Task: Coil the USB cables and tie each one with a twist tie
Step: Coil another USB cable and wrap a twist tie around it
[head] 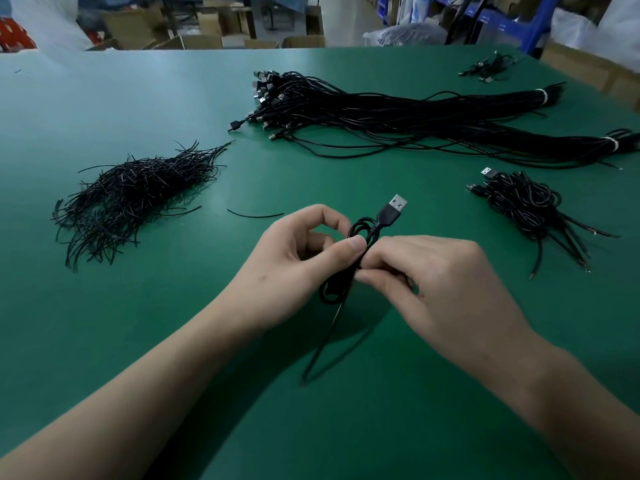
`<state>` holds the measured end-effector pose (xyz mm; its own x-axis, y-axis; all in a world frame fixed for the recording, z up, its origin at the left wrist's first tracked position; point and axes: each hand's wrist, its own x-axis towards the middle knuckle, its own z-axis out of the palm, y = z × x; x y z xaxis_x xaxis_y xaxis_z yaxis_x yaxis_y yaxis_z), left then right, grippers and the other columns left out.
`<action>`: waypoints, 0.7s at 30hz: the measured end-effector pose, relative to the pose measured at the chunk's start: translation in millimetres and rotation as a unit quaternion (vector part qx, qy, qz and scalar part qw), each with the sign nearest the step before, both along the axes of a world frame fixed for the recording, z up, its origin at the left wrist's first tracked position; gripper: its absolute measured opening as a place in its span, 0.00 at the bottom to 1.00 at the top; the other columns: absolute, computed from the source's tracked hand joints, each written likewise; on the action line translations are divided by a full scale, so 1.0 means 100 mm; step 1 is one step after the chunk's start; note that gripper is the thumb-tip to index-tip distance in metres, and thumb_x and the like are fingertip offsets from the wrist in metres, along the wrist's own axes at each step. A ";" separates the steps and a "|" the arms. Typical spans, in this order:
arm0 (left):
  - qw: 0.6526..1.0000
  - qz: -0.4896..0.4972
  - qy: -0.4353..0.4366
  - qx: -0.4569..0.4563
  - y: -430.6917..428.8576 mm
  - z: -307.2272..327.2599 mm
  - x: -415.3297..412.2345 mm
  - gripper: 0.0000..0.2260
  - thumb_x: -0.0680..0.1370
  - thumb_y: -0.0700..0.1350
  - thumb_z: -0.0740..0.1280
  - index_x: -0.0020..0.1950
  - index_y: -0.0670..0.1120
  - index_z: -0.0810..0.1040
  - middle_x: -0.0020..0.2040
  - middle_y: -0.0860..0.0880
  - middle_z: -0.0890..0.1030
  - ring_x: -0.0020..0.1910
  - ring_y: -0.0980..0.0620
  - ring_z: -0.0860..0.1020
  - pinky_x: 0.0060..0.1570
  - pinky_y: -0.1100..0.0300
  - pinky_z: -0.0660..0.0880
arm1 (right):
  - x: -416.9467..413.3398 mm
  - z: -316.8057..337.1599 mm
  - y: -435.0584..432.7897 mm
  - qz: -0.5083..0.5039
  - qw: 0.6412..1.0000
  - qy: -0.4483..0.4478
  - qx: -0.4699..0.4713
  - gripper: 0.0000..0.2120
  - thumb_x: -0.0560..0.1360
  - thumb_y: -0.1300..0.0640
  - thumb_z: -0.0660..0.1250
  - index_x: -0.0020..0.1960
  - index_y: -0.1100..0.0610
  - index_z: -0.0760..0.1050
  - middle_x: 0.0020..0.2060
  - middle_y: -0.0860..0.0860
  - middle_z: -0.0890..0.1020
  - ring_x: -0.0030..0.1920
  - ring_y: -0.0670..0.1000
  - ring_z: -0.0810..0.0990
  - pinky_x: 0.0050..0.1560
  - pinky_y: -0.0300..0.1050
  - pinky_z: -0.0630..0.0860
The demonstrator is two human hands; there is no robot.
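USB cable (362,228) pinched between left hand (294,261), right hand (440,282).

Both forearms angle inward — left hand (304,258) pinches thumb to forefinger, right hand (427,277) curled, fingertips meeting the left's.

A warehouse workshop; cardboard boxes (194,41), blue shelving (498,26), bulk cable bundles (398,112).

Head view looks forward and down (wide-angle), close over the green table (138,98).
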<state>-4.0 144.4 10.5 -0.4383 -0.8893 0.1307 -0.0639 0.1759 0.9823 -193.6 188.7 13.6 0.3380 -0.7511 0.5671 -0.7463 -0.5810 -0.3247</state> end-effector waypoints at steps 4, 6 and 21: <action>0.998 -0.014 0.018 -0.053 -0.01 -0.03 0.03 0.15 0.81 0.46 0.66 0.67 0.54 0.71 0.36 0.43 0.80 0.33 0.43 0.77 0.39 0.50 0.73 | -0.02 -0.01 -0.01 0.005 0.986 -0.132 0.101 0.06 0.76 0.55 0.72 0.41 0.51 0.79 0.31 0.45 0.80 0.32 0.47 0.77 0.36 0.38 0.73; 0.985 -0.027 -0.041 -0.164 -0.04 -0.03 0.09 0.18 0.83 0.39 0.63 0.70 0.55 0.72 0.42 0.48 0.81 0.39 0.44 0.80 0.44 0.48 0.76 | -0.06 -0.01 -0.04 0.011 0.952 -0.229 0.201 0.08 0.76 0.59 0.73 0.39 0.51 0.80 0.30 0.48 0.81 0.28 0.45 0.77 0.34 0.35 0.73; 0.979 -0.002 -0.128 -0.157 -0.02 0.01 0.04 0.11 0.78 0.52 0.70 0.38 0.48 0.80 0.33 0.52 0.81 0.34 0.55 0.77 0.37 0.61 0.72 | -0.09 0.02 -0.01 0.017 0.987 -0.122 0.107 0.06 0.76 0.56 0.74 0.41 0.54 0.80 0.31 0.46 0.80 0.33 0.50 0.79 0.35 0.43 0.74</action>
<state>-0.5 142.3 11.7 -0.4964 -0.8207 0.2828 -0.2996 0.4678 0.8315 -202.2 187.4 15.2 0.2381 -0.8534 0.4638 -0.6118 -0.5026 -0.6108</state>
